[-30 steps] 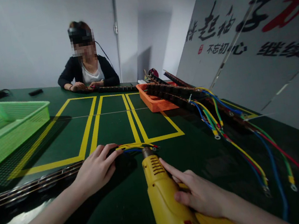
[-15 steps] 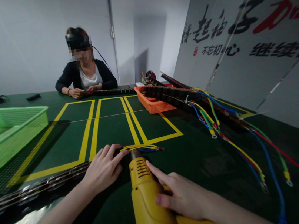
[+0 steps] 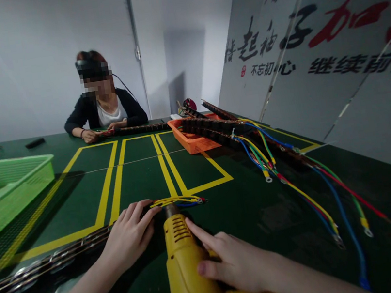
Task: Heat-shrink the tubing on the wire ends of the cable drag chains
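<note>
Here, the right hand (image 3: 233,264) grips a yellow heat gun (image 3: 185,270), nozzle (image 3: 171,211) close to coloured wires (image 3: 183,199) whose near end the left hand (image 3: 130,235) holds.

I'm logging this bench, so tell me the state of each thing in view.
Yellow heat gun: held in right hand; on or off unclear.
Wires at its nozzle: bunched; contact unclear.
Near cable chain: stretched out, left hand over its end.
Green basket: upright, open-topped.
Orange basket: upright, far cable chains across it.
Far wires: splayed, ends loose.
</note>
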Available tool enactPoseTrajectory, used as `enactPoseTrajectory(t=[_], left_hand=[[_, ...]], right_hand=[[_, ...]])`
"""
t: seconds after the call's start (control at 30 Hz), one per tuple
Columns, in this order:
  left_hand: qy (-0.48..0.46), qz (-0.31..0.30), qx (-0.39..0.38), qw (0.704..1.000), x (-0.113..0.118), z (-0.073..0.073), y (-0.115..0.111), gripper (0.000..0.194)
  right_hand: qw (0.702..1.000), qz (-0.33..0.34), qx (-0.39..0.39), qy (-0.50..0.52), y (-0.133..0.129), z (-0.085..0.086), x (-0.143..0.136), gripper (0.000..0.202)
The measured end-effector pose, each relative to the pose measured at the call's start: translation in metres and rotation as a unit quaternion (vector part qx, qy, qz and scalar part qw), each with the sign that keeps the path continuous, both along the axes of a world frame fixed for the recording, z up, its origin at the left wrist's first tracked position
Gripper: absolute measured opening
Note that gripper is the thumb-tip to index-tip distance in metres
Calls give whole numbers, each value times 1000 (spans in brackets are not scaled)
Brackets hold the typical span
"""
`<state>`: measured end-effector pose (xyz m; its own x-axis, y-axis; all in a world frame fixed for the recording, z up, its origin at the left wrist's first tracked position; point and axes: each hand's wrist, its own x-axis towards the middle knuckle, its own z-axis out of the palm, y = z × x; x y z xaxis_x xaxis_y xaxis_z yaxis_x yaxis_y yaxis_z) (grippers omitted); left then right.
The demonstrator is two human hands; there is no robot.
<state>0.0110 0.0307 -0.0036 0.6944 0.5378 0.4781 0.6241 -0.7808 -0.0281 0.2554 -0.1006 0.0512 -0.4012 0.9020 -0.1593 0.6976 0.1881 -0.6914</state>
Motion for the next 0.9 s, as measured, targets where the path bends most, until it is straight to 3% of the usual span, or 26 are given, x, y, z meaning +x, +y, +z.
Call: enactPoseTrajectory(t=[0.27,0.5,0.9], left_hand=[[3,4,6,1000,0,-1,1,33],[-4,10,6,1000,0,-1,0,33],[-21,6,2,1000,2,1,0,32]], right_hand=[[999,-18,-8,27,-9,-1,18,90],[996,-73,-24,35,-26,-2,42,91],[997,-75,-6,5,-26,-1,35,85]])
